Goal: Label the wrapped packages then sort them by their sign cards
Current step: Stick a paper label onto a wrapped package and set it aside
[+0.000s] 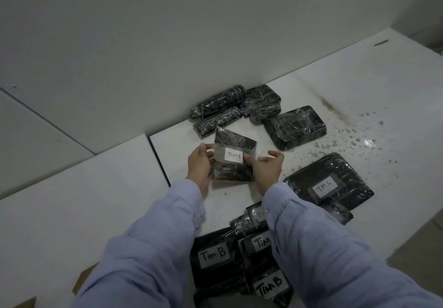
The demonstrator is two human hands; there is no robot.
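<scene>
While the left hand pinches the wrapped package by its left edge in a narrow grip, the package is held between both grips over the surface. It looks light, firm inside and slick under its film, so the side edges seem the safest hold, clear of the label between the grips. The right hand pinches the opposite edge, equally narrow.

On the table, far packages lie behind the middle package, near packages before it.
</scene>
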